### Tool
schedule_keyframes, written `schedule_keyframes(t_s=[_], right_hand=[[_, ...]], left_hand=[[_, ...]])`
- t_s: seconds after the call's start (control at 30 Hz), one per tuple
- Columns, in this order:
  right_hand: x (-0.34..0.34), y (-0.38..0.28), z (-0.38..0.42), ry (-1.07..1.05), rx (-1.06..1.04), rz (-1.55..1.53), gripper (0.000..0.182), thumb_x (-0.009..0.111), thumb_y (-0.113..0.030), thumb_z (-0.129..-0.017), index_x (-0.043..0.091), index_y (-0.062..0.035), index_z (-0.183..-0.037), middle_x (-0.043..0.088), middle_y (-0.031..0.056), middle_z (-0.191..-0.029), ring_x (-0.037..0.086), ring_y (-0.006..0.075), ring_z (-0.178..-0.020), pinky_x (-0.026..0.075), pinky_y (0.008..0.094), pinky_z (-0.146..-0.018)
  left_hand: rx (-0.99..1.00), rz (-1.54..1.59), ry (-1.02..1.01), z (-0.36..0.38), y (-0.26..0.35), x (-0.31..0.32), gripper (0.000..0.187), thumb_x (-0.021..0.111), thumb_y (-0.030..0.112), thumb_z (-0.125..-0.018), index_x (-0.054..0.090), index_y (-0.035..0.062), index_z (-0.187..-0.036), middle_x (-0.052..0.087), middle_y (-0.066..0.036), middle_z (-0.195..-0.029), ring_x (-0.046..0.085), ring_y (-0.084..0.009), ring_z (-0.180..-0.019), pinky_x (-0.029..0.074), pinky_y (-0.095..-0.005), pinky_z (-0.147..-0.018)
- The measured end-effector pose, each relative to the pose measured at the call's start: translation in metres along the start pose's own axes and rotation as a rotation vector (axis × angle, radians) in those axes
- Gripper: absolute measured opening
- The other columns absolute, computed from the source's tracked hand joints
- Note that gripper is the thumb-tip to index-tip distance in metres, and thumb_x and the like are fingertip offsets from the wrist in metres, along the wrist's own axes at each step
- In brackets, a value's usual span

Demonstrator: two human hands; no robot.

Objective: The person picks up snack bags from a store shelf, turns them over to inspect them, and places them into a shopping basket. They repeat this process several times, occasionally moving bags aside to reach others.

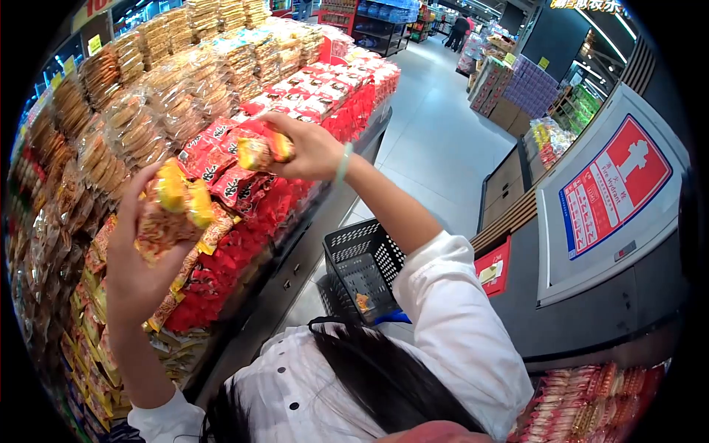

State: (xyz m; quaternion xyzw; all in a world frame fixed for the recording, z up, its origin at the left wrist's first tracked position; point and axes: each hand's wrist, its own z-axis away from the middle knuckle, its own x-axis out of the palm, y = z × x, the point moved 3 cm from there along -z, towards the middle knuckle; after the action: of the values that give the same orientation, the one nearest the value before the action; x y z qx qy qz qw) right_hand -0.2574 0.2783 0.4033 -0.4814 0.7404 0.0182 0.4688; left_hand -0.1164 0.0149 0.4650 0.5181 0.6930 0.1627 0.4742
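Note:
My left hand [140, 273] is wrapped round yellow-topped snack packets [173, 210], held up in front of the shelf. Farther right, my right hand [306, 151] grips small yellow and orange snack packets [256, 153] between thumb and fingers, above the red snack bags. A pale bangle circles my right wrist. Red bags [240, 184] lie in rows just behind and below both hands. Beneath my left hand, yellow packets [92, 332] fill the lower part of the display.
A black shopping basket [362, 258] with a small orange packet inside stands on the floor right of the display. Clear bags of flat snacks [140, 118] are stacked at the upper left. A fire hydrant panel [617, 188] is on the right. Distant people [459, 31] stand up the aisle.

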Motion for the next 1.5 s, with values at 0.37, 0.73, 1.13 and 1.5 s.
schedule_keyframes(t_s=[0.37, 0.73, 1.13, 1.5], right_hand=[[0.010, 0.152, 0.232, 0.028, 0.744, -0.240, 0.075, 0.081, -0.030, -0.066, 0.049, -0.0069, -0.131, 0.067, 0.0164, -0.099, 0.066, 0.0241, -0.090, 0.053, 0.0342, -0.078], [0.107, 0.232, 0.432, -0.132, 1.563, -0.249, 0.077, 0.085, -0.039, -0.065, 0.053, -0.0035, -0.125, 0.069, 0.0168, -0.105, 0.066, 0.0252, -0.095, 0.053, 0.0342, -0.085], [0.221, 0.259, 0.565, -0.493, 1.741, -0.113, 0.080, 0.075, -0.047, -0.073, 0.045, -0.0002, -0.130, 0.062, 0.0278, -0.118, 0.059, 0.0402, -0.112, 0.048, 0.0426, -0.096], [0.258, 0.280, 0.599, -0.679, 1.837, -0.239, 0.102, 0.072, -0.057, -0.073, 0.028, -0.0002, -0.145, 0.057, 0.0256, -0.129, 0.057, 0.0373, -0.118, 0.046, 0.0405, -0.099]], left_hand=[[-0.006, 0.027, -0.436, -0.039, -0.049, 0.226, 0.076, 0.074, 0.017, -0.072, 0.039, 0.0103, -0.139, 0.064, -0.020, -0.111, 0.064, -0.0343, -0.102, 0.051, -0.0401, -0.087], [-0.485, -0.009, -0.771, 0.024, -0.214, 0.473, 0.076, 0.075, 0.042, -0.070, 0.041, 0.0164, -0.134, 0.062, -0.016, -0.122, 0.059, -0.0377, -0.112, 0.047, -0.0442, -0.092], [-0.752, -0.233, -1.108, 0.117, -0.318, 0.620, 0.077, 0.075, 0.047, -0.071, 0.039, 0.0195, -0.134, 0.062, -0.017, -0.123, 0.059, -0.0389, -0.114, 0.047, -0.0466, -0.095], [-0.842, -0.380, -1.237, 0.153, -0.360, 0.657, 0.088, 0.072, 0.059, -0.072, 0.034, 0.0179, -0.139, 0.060, -0.018, -0.126, 0.058, -0.0375, -0.116, 0.048, -0.0468, -0.094]])
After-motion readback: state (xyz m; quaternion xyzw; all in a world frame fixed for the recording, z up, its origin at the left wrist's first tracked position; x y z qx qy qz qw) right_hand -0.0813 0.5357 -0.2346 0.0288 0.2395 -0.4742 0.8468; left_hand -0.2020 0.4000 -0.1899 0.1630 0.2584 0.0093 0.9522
